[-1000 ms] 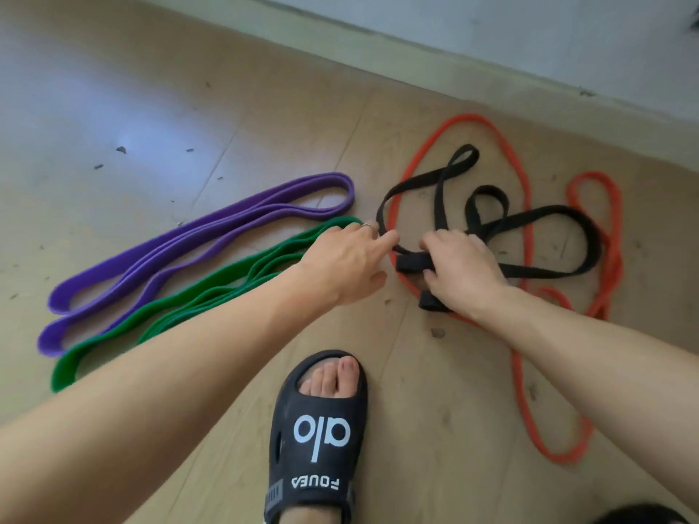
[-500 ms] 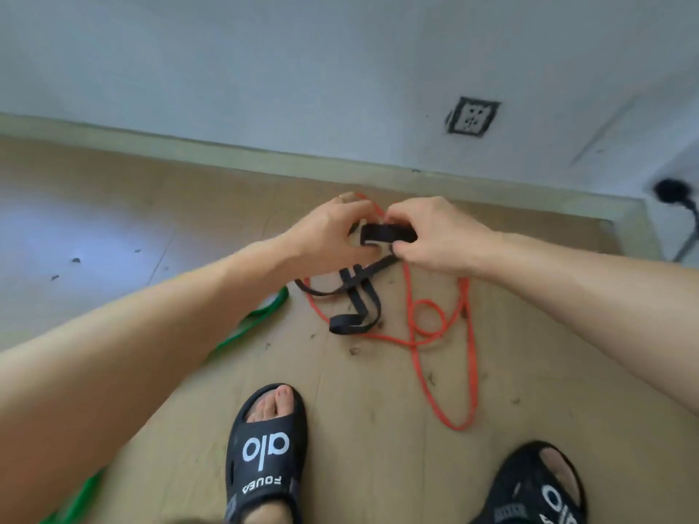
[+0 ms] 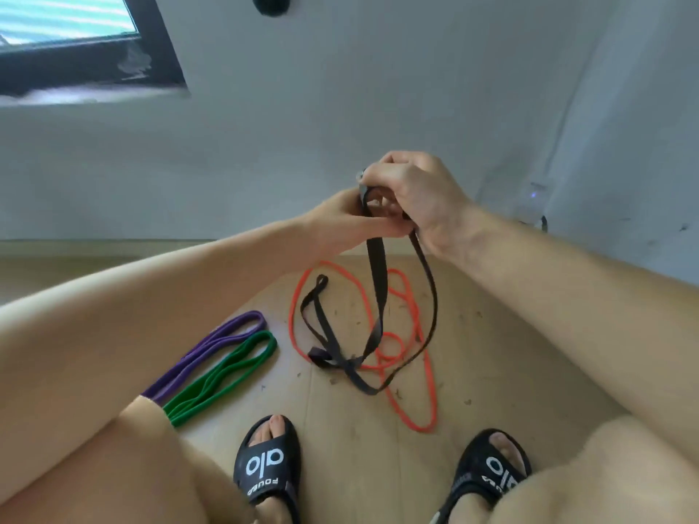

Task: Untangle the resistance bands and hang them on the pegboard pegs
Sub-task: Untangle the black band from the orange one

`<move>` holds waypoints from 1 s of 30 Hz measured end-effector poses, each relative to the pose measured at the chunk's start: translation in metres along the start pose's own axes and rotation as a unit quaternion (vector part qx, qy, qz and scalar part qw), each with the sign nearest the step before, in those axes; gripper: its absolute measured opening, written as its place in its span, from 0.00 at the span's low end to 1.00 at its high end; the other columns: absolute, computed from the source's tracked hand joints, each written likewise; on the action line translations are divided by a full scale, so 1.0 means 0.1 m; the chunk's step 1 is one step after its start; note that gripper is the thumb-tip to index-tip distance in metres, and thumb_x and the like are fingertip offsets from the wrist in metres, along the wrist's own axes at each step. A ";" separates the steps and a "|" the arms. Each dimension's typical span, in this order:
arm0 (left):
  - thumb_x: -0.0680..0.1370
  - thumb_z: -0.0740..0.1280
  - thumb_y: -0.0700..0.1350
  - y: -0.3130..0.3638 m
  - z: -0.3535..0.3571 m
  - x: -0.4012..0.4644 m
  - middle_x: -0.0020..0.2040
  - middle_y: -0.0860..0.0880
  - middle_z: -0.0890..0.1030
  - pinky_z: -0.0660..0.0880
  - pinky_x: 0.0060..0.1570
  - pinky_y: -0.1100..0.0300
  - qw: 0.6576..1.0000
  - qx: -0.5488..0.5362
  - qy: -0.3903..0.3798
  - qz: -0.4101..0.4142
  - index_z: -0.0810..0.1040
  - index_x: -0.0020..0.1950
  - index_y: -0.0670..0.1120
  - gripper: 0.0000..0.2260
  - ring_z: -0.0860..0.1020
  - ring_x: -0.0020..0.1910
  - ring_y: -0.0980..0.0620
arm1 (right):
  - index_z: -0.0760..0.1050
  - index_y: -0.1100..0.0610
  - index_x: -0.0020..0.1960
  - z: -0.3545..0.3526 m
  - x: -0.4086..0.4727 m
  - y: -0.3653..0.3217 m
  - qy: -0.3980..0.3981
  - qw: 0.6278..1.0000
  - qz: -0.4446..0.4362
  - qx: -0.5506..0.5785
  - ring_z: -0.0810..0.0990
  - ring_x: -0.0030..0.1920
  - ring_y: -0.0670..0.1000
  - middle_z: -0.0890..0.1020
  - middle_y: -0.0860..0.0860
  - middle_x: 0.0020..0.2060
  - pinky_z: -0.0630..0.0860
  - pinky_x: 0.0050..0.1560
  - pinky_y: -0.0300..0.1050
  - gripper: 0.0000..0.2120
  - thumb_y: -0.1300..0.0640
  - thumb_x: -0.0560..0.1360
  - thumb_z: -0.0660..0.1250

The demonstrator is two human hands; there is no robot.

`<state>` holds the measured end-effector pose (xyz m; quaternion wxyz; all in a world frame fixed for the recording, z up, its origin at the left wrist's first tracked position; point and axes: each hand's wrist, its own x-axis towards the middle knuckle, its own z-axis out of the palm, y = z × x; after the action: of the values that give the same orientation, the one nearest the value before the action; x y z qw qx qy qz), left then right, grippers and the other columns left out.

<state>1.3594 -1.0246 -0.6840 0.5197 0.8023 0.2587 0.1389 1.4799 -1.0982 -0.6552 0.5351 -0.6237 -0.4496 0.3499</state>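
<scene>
Both hands hold the top of a black resistance band (image 3: 377, 281) raised in front of the grey wall. My right hand (image 3: 412, 194) grips its upper end from above, and my left hand (image 3: 342, 221) pinches it just below. The band hangs down in twisted loops whose lower part lies on the wooden floor. Under and around those loops lies a thin orange band (image 3: 423, 387). To the left, a purple band (image 3: 212, 349) and a green band (image 3: 227, 372) lie folded side by side on the floor, partly hidden by my left arm. No pegboard is in view.
My two feet in black sandals (image 3: 266, 467) stand on the floor (image 3: 491, 353) below the bands. A dark-framed window (image 3: 87, 51) sits at the upper left of the wall. A cable and socket (image 3: 537, 206) show at the right by the wall.
Both hands have risen well above the floor with the black band, which now hangs in long loops. The view has tilted up, showing the wall and window.
</scene>
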 end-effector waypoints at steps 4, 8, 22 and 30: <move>0.77 0.71 0.43 -0.06 0.10 -0.19 0.53 0.42 0.86 0.78 0.64 0.43 0.996 -0.079 0.011 -0.032 0.80 0.56 0.45 0.08 0.85 0.54 0.43 | 0.72 0.54 0.32 -0.03 -0.08 0.06 0.034 0.993 0.022 0.111 0.65 0.29 0.49 0.68 0.47 0.25 0.65 0.34 0.46 0.12 0.57 0.72 0.72; 0.81 0.68 0.42 -0.04 0.12 -0.27 0.56 0.39 0.84 0.78 0.63 0.41 0.994 -0.100 -0.010 -0.053 0.78 0.60 0.43 0.08 0.84 0.57 0.42 | 0.76 0.57 0.43 -0.03 -0.12 0.06 0.020 0.974 0.061 0.216 0.65 0.28 0.48 0.66 0.47 0.27 0.66 0.32 0.43 0.08 0.56 0.71 0.74; 0.83 0.66 0.50 -0.03 0.05 -0.24 0.42 0.49 0.79 0.78 0.59 0.46 0.999 0.009 -0.018 -0.044 0.78 0.54 0.48 0.06 0.80 0.44 0.52 | 0.73 0.56 0.47 -0.03 -0.08 0.03 0.001 0.977 0.064 0.205 0.72 0.31 0.46 0.75 0.48 0.32 0.72 0.34 0.42 0.08 0.67 0.72 0.67; 0.86 0.54 0.56 -0.05 -0.05 -0.22 0.49 0.45 0.82 0.77 0.58 0.53 0.983 -0.141 -0.077 -0.086 0.79 0.57 0.47 0.19 0.81 0.52 0.48 | 0.73 0.57 0.51 -0.16 -0.04 0.12 0.021 0.973 0.091 0.209 0.79 0.45 0.56 0.77 0.55 0.40 0.82 0.51 0.58 0.13 0.72 0.72 0.65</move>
<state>1.3374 -1.0316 -0.6853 0.6556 0.7044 0.2637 0.0667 1.4958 -1.1079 -0.6643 0.6294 -0.5434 -0.2963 0.4699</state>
